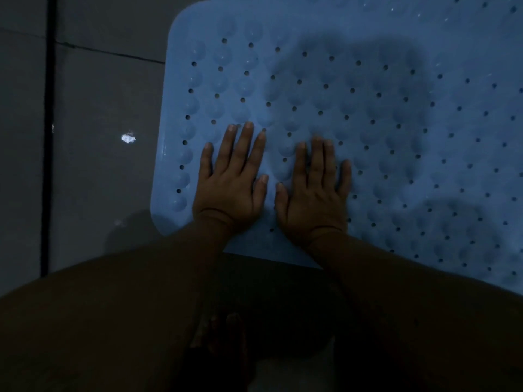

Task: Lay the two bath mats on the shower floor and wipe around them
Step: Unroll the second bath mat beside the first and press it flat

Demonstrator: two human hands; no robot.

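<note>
- I see one blue bath mat [368, 108] lying flat on the grey tiled shower floor [93, 108], filling the frame from about 12 o'clock round to 4 o'clock.
- The mat has rows of small round holes and raised bumps across it; its rounded corner sits at about 11 o'clock, and its near edge runs past both wrists.
- My left hand [230, 182] lies palm-down on the mat just left of centre, fingers spread wide and pointing toward 12 o'clock, gripping nothing.
- My right hand [314, 190] lies palm-down just beside it at about 3 o'clock from the left hand, fingers closer together, flat and gripping nothing.
- The two thumbs are near each other but apart.
- Dark shadows fall on the mat at 12 o'clock and 4 o'clock from the hands.
- A dark grout line [49, 137] runs up the floor at 9 o'clock, and a small bright glint [128, 138] sits between it and the mat.
- A bare foot [218, 343] shows dimly at 6 o'clock, between the dark legs.
- I can make out only this one mat.
</note>
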